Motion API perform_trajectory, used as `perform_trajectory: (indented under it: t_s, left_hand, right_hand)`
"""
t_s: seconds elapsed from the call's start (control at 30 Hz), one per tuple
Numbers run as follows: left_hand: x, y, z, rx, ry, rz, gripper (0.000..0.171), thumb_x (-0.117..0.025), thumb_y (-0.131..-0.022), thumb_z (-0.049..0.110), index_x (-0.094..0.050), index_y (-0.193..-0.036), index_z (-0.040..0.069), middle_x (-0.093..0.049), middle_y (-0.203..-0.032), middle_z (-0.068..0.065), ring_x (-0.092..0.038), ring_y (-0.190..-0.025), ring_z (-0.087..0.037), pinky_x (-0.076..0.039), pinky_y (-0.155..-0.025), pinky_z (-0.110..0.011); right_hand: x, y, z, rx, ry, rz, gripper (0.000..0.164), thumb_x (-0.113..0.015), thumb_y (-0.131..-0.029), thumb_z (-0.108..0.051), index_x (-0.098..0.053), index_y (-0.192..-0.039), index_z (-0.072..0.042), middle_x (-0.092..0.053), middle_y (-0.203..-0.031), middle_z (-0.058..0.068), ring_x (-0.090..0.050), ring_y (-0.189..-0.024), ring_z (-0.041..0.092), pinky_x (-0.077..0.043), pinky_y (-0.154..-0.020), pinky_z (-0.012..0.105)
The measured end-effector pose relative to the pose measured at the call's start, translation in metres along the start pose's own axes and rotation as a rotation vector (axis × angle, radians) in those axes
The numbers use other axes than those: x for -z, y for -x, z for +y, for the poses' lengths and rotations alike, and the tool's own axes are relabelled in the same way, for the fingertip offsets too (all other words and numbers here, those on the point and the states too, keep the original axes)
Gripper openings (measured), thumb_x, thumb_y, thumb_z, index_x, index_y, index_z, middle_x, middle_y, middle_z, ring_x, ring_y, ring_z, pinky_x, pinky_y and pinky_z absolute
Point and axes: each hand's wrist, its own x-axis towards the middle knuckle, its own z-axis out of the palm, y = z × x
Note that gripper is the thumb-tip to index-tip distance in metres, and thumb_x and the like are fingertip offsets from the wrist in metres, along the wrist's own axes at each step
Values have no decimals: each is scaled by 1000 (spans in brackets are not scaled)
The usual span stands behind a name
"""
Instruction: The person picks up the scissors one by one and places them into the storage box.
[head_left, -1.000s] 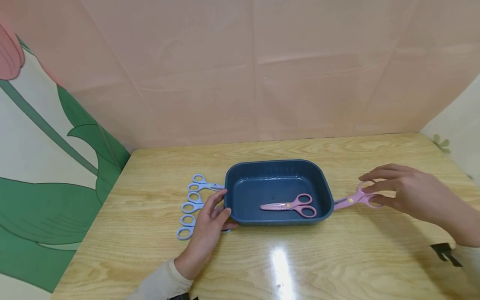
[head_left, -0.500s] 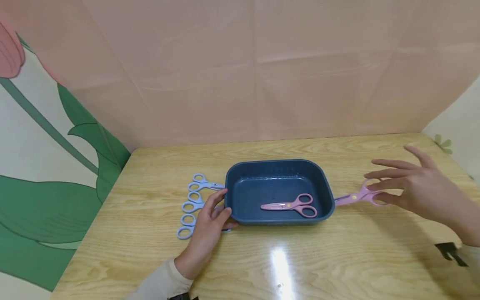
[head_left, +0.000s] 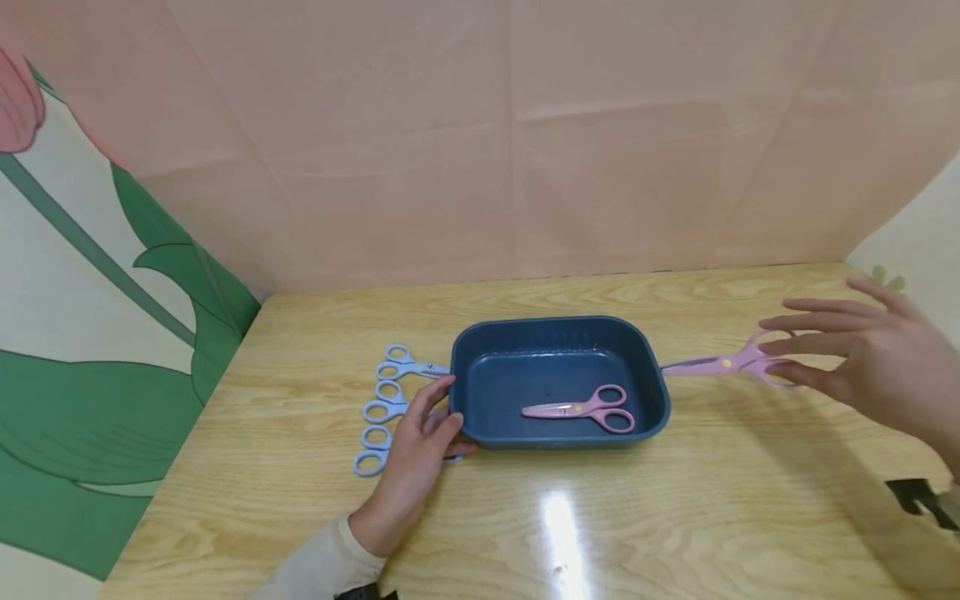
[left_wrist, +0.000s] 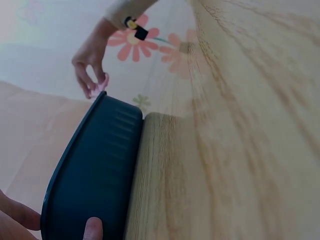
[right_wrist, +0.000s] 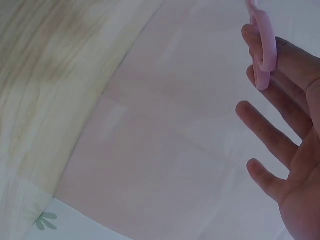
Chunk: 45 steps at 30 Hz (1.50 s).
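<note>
A dark blue tub (head_left: 555, 327) stands on the wooden table, with pink scissors (head_left: 579, 409) lying on its floor. My left hand (head_left: 412, 462) holds the tub's left end, fingertips at the rim and side; the left wrist view shows fingers against the tub wall (left_wrist: 95, 165). To the right, my right hand (head_left: 877, 358) pinches a second pair of pink scissors (head_left: 731, 363) by the handle loops, blades pointing left and tips right at the tub's right rim. In the right wrist view a pink loop (right_wrist: 269, 45) sits between thumb and fingers, the other fingers spread.
Three blue scissors (head_left: 387, 408) lie left of the tub, handles outward; the left hand and tub hide parts of their blades. A pink sheet (head_left: 510, 150) rises behind the wooden table (head_left: 645, 517). A flower-patterned wall panel (head_left: 97, 275) borders the left side.
My right hand has moved right and slightly farther back, drawing the pink scissors along with it, and its free fingers have spread. The left hand and tub have stayed put.
</note>
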Motion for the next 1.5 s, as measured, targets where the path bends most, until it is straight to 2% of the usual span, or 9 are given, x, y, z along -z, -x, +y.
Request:
perform_trajectory:
  t_s: [0.23,0.53,0.6,0.7,0.8,1.17,1.3,1.4,1.5]
  left_hand:
    - [-1,-1,0,2,-1,1,49,-52,-100,4,-44,-147,16,-38,-156,-13,-63,-119,-32,-61,-80,-38]
    - [-1,-2,-1,-2,12,12,48,-51,-100,3,-45,-147,14,-39,-156,-12,-62,-120,-32,-62,-78,-37]
    - [-1,-2,-1,-2,22,13,48,-51,-100,3,-45,-147,13,-38,-156,-13,-61,-121,-34,-61,-78,-37]
    - [-1,-2,-2,-1,36,15,48,-52,-100,3,-45,-147,12,-39,-156,-13,-59,-124,-35,-61,-78,-37]
    - [-1,-3,-2,0,45,17,48,-53,-100,3,-46,-147,12,-39,-156,-13,-58,-126,-35,-61,-79,-37]
    - [1,-1,-3,-15,23,13,46,-52,-103,9,-45,-147,14,-38,-156,-13,-65,-111,-31,-61,-79,-37]
    - [2,-1,-3,-14,18,12,44,-50,-104,10,-46,-147,14,-38,-157,-13,-69,-96,-26,-61,-79,-37]
    - [1,-2,-5,-13,15,12,44,-49,-104,10,-46,-148,14,-38,-157,-14,-69,-91,-25,-61,-79,-38]
    - [1,-2,-5,-12,10,9,44,-50,-104,9,-45,-148,14,-38,-157,-14,-70,-90,-25,-61,-79,-38]
  right_hand:
    - [2,-1,1,-84,-42,89,77,-44,-87,-78,-77,-78,-9,-38,-133,-50,-30,-130,-27,-18,-122,17]
    - [1,-10,-11,-98,-17,54,76,-43,-89,-77,-79,-83,-11,-34,-134,-51,-27,-131,-28,-16,-120,14]
    - [0,-11,-11,-80,-18,66,75,-43,-89,-76,-79,-82,-11,-46,-134,-42,-28,-131,-28,-17,-120,14]
    - [-2,-12,-12,-43,-6,70,74,-42,-91,-74,-79,-81,-12,-73,-118,-9,-27,-132,-27,-17,-120,15]
    - [-4,-14,-12,-2,11,53,72,-41,-94,-71,-80,-82,-12,-76,-90,18,-24,-134,-26,-15,-121,15]
    - [-5,-18,-21,2,35,-20,72,-36,-97,-70,-81,-86,-15,-77,-99,14,-18,-136,-26,-10,-120,12]
    - [-5,-24,-25,-6,51,-19,72,-33,-97,-70,-81,-86,-17,-77,-100,10,-57,-122,4,-12,-118,10]
    - [-6,-32,-30,3,55,-22,71,-33,-98,-69,-81,-88,-18,-77,-101,7,-62,-94,25,-12,-116,8]
    - [-7,-40,-35,8,40,-30,70,-33,-98,-69,-81,-89,-19,-77,-102,7,-65,-93,25,-11,-115,7]
